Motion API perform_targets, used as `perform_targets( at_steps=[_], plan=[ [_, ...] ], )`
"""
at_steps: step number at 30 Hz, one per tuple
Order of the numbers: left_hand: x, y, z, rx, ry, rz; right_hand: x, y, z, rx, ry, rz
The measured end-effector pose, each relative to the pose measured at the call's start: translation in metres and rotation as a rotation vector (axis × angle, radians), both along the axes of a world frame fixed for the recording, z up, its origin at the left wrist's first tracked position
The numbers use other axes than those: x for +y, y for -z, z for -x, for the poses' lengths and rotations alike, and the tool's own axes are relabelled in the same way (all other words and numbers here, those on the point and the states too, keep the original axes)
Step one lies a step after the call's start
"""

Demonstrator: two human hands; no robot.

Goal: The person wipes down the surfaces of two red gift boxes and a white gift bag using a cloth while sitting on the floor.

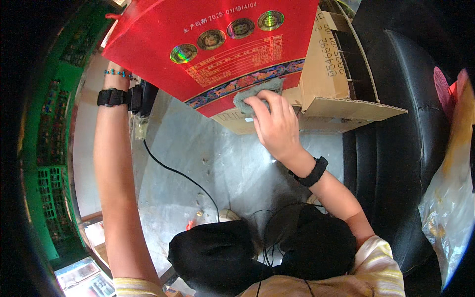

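Note:
A large red printed box (237,44), with round holographic seals and a dark patterned band, is tilted up before me. My right hand (276,118) pinches a grey-green cloth (256,92) and holds it against the box's lower face, over the end of the band. My left arm reaches up along the box's left side. Its hand is hidden behind the box, so what it holds does not show. Under and beside the red box stands a cardboard carton (323,70) with its flap (352,109) folded outward.
Green plastic crates (52,200) line the left. To the right are a black padded seat (393,156) and a clear plastic bag (449,208). A black cable (178,171) runs over the grey floor (237,159) towards my knees.

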State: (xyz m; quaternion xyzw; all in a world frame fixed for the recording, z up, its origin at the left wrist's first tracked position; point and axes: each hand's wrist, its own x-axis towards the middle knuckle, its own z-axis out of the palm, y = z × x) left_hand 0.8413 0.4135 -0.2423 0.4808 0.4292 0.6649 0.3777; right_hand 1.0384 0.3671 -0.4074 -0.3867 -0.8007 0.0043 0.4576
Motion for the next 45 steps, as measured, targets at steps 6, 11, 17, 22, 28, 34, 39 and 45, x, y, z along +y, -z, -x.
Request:
perform_targets(
  at_steps=[6, 11, 17, 22, 28, 34, 39, 45],
  plan=[
    [-0.008, 0.01, -0.02, 0.062, -0.001, -0.02, -0.009, -0.009, -0.008, -0.125, 0.241, 0.147],
    [-0.025, 0.02, -0.018, -0.035, -0.115, -0.06, -0.016, -0.019, -0.014, -0.09, 0.238, 0.433],
    [-0.033, 0.036, -0.022, 0.289, -0.06, -0.262, -0.015, -0.027, -0.012, -0.212, 0.124, 0.379],
    [-0.035, 0.028, -0.027, 0.421, -0.07, -0.228, -0.027, -0.02, 0.009, 0.069, -0.591, 0.581],
    [-0.028, 0.032, -0.02, 0.415, -0.101, -0.219, -0.018, -0.031, -0.012, 0.632, -0.252, 0.658],
    [-0.011, 0.042, 0.011, 0.268, -0.082, -0.23, 0.016, -0.025, -0.008, 0.884, -0.4, 0.795],
    [0.0, 0.046, 0.018, -0.105, 0.056, -0.09, -0.001, -0.018, -0.004, 0.673, -0.3, 0.57],
    [0.016, 0.038, 0.013, -0.202, 0.002, -0.12, -0.022, -0.02, 0.001, 0.712, -0.358, 0.691]
  ],
)
